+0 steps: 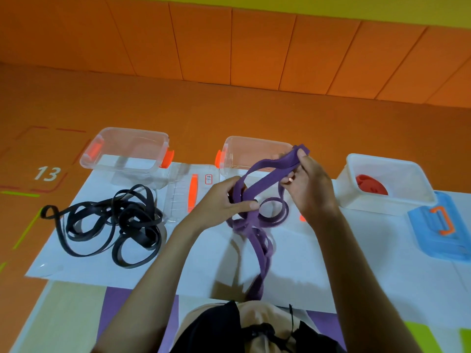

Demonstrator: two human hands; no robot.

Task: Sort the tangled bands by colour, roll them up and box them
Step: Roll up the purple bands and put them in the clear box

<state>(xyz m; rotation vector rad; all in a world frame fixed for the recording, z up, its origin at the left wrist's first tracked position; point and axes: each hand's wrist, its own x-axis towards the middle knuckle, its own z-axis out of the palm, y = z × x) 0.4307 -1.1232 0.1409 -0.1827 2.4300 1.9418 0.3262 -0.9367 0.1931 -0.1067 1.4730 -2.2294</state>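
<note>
I hold a tangle of purple bands (260, 220) above the white sheet (209, 271). My left hand (224, 200) pinches its loops low in the middle, and my right hand (311, 184) grips a raised end in front of the middle clear box (237, 149). Several loops hang down toward me. Black bands (112, 222) lie tangled on the sheet at the left. A rolled red band (370, 186) sits inside the white box (397, 200) at the right.
Another clear box (127, 138) with orange latches stands at the back left. A clear lid (183, 197) with an orange clip lies between the two clear boxes. A blue lid (438, 230) with an orange handle lies at the right edge. Orange floor mats surround the sheet.
</note>
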